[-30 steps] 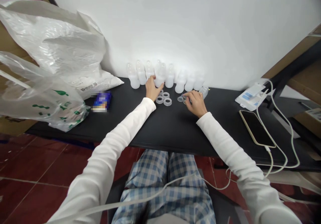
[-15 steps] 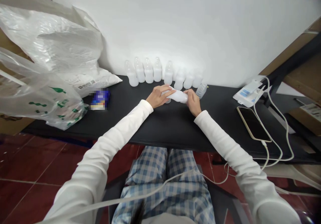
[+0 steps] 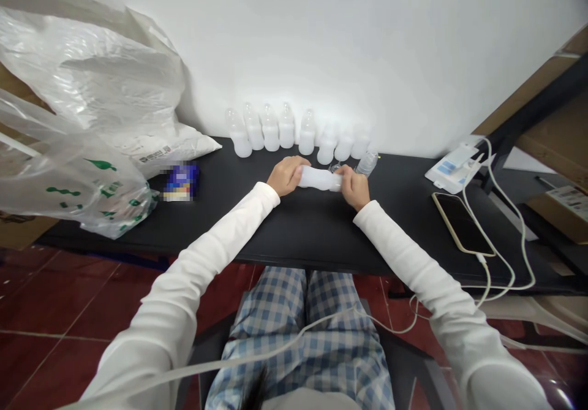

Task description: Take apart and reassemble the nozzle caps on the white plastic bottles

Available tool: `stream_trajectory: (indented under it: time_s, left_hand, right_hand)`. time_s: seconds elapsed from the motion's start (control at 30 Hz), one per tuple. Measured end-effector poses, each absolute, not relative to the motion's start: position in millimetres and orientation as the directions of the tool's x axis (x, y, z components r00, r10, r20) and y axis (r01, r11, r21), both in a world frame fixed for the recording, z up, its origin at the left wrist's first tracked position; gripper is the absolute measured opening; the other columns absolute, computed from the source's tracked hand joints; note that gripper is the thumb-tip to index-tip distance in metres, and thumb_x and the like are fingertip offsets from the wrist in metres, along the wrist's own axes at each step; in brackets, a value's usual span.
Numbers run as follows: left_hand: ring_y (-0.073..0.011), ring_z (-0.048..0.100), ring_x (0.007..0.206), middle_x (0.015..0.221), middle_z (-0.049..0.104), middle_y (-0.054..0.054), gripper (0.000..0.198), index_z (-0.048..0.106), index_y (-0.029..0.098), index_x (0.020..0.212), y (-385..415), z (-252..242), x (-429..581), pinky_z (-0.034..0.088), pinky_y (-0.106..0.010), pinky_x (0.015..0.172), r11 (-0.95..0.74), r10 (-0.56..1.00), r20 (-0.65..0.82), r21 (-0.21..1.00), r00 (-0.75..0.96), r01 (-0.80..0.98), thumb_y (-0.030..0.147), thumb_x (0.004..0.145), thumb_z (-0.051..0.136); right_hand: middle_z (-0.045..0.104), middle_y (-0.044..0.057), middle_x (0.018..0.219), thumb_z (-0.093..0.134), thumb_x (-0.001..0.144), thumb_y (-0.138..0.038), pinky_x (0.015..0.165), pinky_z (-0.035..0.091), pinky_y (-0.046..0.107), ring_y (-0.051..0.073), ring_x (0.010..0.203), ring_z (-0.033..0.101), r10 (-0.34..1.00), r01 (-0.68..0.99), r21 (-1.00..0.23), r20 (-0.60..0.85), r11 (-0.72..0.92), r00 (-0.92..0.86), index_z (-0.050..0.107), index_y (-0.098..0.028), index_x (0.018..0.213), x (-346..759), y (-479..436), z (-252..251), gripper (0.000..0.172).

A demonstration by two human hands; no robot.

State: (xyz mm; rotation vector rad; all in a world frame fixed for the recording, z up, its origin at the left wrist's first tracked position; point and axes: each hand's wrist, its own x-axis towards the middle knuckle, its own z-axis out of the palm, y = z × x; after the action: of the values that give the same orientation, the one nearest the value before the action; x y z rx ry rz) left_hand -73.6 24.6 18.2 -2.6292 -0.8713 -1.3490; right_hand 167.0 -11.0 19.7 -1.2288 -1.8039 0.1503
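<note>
Left hand (image 3: 288, 176) and right hand (image 3: 355, 188) held a sideways white bottle (image 3: 318, 178) in curled fingers above the tabletop (image 3: 298, 232); five dome-topped bottles (image 3: 271, 133) toward its 11 o'clock looked finished, three all-white bottles (image 3: 343, 146) toward 1 perhaps not.

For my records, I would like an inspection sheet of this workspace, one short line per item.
Surface: black table, set against a white wall.
Bottles: one white bottle held sideways; a row of bottles stands near the wall.
Clutter: plastic bags and a blue packet at left; phone at right.
Hands: left hand and right hand grip the held bottle at opposite ends.
Cables: white cable plugged into the phone; a pale cable crosses above the lap.
Surroundings: red tiled floor; cardboard box at right.
</note>
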Motion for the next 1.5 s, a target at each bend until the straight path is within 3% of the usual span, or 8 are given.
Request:
stream_trajectory:
  time_s: [0.23,0.37,0.57,0.73,0.87,1.07,1.3,1.5]
  left_hand:
    - [-0.0187,0.068,0.076,0.084,0.074,-0.008,0.066,0.071,0.017,0.088,16.1,25.0,-76.0,0.049,-0.031,0.072,-0.725,0.620,0.775,0.507,0.123,0.466,0.055,0.104,0.019]
    - [-0.0188,0.067,0.073,0.079,0.074,-0.007,0.065,0.072,0.017,0.081,23.2,19.5,-74.9,0.048,-0.030,0.069,-0.673,0.675,0.738,0.628,-0.024,0.390,0.059,0.102,0.028]
    - [-0.0202,0.068,0.080,0.084,0.074,-0.007,0.067,0.070,0.018,0.082,26.2,16.6,-72.9,0.051,-0.031,0.074,-0.640,0.696,0.700,0.706,-0.161,0.302,0.067,0.099,0.027]
    - [-0.0210,0.069,0.085,0.087,0.074,-0.008,0.065,0.070,0.019,0.084,24.0,17.3,-72.6,0.052,-0.033,0.080,-0.690,0.668,0.738,0.663,-0.097,0.290,0.066,0.099,0.029]
    - [-0.0212,0.068,0.086,0.086,0.073,-0.008,0.065,0.070,0.018,0.082,27.7,15.9,-74.1,0.052,-0.033,0.080,-0.644,0.692,0.704,0.702,-0.159,0.304,0.068,0.097,0.030]
    - [-0.0155,0.061,0.072,0.078,0.063,-0.004,0.060,0.063,0.019,0.084,52.4,11.2,-84.5,0.046,-0.023,0.056,-0.471,0.774,0.455,0.879,-0.441,0.081,0.070,0.092,0.033]
    - [-0.0099,0.045,0.049,0.064,0.051,0.000,0.052,0.059,0.018,0.088,61.8,11.4,-85.0,0.030,-0.021,0.039,-0.301,0.855,0.179,0.935,-0.487,-0.185,0.065,0.091,0.038]
    - [-0.0086,0.040,0.041,0.060,0.052,0.001,0.061,0.063,0.019,0.088,46.8,11.3,-74.7,0.028,-0.023,0.037,-0.412,0.863,0.373,0.910,-0.342,-0.048,0.074,0.093,0.037]
  right_hand:
    - [0.065,0.012,0.109,0.052,0.095,-0.061,0.089,0.055,0.045,0.027,0.102,0.064,0.524,0.658,-0.181,0.767,0.731,-0.370,0.055,-0.020,0.123,176.6,-0.6,20.5,0.050]
    - [0.060,0.013,0.115,0.047,0.101,-0.044,0.095,0.050,0.051,0.028,0.105,0.060,0.551,0.731,-0.079,0.713,0.678,-0.434,0.053,-0.022,0.130,173.7,1.4,15.6,0.036]
    - [0.056,0.019,0.130,0.048,0.096,-0.061,0.100,0.042,0.052,0.034,0.117,0.053,0.624,0.759,-0.150,0.680,0.633,-0.385,0.046,-0.016,0.141,171.6,-7.6,20.9,0.063]
    - [0.069,0.012,0.103,0.021,0.106,-0.050,0.094,0.041,0.046,0.028,0.096,0.059,0.762,0.771,-0.277,0.527,0.574,-0.378,0.062,-0.019,0.118,174.0,-5.5,24.3,0.053]
    - [0.070,0.013,0.107,0.038,0.102,-0.056,0.092,0.044,0.045,0.028,0.095,0.061,0.752,0.743,-0.302,0.533,0.598,-0.388,0.059,-0.019,0.121,176.1,1.2,21.3,0.047]
    - [0.064,0.014,0.118,0.052,0.098,-0.043,0.097,0.043,0.047,0.031,0.110,0.058,0.642,0.726,-0.231,0.679,0.648,-0.357,0.059,-0.022,0.118,178.4,0.7,24.2,0.030]
    - [0.058,0.013,0.111,0.055,0.094,-0.043,0.092,0.042,0.046,0.030,0.101,0.053,0.679,0.792,-0.154,0.626,0.591,-0.384,0.056,-0.019,0.132,174.3,-8.7,27.5,0.045]
    - [0.059,0.012,0.107,0.055,0.092,-0.043,0.089,0.040,0.045,0.030,0.098,0.052,0.741,0.812,-0.044,0.441,0.581,-0.506,0.060,-0.020,0.130,174.0,-7.7,22.7,0.045]
